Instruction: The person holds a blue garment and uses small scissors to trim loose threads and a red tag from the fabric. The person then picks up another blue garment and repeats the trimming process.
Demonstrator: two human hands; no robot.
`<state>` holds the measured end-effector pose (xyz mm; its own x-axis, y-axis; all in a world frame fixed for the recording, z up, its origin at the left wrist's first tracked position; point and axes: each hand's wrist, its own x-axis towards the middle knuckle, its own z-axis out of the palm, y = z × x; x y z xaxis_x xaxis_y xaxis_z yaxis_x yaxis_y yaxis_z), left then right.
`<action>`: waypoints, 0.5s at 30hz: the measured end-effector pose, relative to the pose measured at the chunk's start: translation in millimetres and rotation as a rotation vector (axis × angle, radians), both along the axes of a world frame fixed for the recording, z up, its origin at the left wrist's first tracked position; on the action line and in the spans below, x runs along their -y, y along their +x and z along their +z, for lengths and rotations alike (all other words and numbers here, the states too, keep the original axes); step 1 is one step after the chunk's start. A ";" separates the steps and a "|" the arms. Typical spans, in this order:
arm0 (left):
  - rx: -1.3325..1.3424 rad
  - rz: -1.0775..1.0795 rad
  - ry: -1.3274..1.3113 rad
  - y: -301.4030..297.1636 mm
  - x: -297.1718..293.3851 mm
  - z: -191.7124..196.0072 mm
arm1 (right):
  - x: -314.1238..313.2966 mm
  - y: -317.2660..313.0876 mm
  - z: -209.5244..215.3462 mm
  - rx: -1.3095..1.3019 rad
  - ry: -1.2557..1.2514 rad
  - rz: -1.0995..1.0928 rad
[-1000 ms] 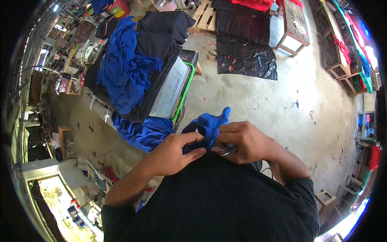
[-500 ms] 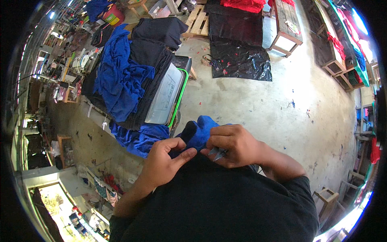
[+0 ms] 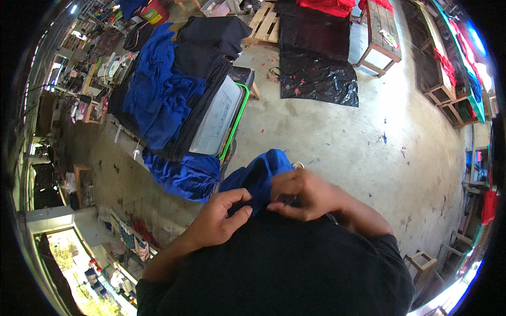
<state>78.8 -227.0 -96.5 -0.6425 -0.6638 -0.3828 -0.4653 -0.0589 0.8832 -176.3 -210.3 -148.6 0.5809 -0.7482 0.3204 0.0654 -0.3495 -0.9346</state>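
Close in front of my body, a piece of blue cloth hangs bunched between my two hands. My left hand pinches its near left edge, thumb and forefinger closed together. On the other side my right hand, a little blurred, grips the cloth with its fingertips. A small metal tool, apparently thread snips, is tucked in the right palm, mostly hidden by the fingers. Just beyond the right knuckles shows a small pale round thing, too little to make out.
Ahead on the left, a table carries black fabric, a heap of blue cloth and a clear plastic bin with a green rim. Further off lie a black plastic sheet and a wooden pallet. A wooden bench stands right.
The blue cloth has been turned and opened out between the hands; a dark patch seen on it before no longer shows. The tool in my right hand is now more hidden.
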 end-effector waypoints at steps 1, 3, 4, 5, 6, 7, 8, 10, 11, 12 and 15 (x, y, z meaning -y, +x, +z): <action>0.015 -0.021 0.014 0.9 2.4 -1.3 | -0.4 1.0 -2.4 0.002 0.013 0.018; 0.029 -0.062 0.004 1.4 1.2 -1.8 | 0.3 2.8 -7.6 0.001 0.035 0.053; 0.028 -0.081 -0.022 -0.1 -1.2 -0.6 | 6.0 -5.3 -2.4 -0.016 0.057 0.054; 0.027 -0.100 -0.047 -1.4 -3.3 1.4 | 5.3 -4.1 -1.7 -0.017 0.040 0.098; 0.066 -0.135 -0.024 -2.5 -2.2 6.9 | 2.6 -1.3 -2.5 -0.015 0.026 0.133; 0.105 -0.170 -0.001 -4.4 0.0 14.9 | 0.7 1.0 -3.3 -0.012 0.012 0.169; 0.144 -0.205 0.022 -5.0 1.3 19.2 | 1.5 -0.4 -3.7 -0.026 0.001 0.168; 0.181 -0.216 -0.013 -3.8 -3.5 20.1 | 4.9 -9.1 -2.3 -0.060 -0.022 0.182; 0.199 -0.222 -0.031 -3.2 -5.6 20.4 | 3.7 -9.9 -1.9 -0.070 -0.018 0.188; 0.206 -0.204 -0.021 -3.6 -6.1 21.7 | 3.1 -10.9 -1.0 -0.081 -0.018 0.191; 0.184 -0.154 -0.048 -2.5 -6.6 19.8 | 4.4 -7.2 -1.3 -0.088 -0.060 0.185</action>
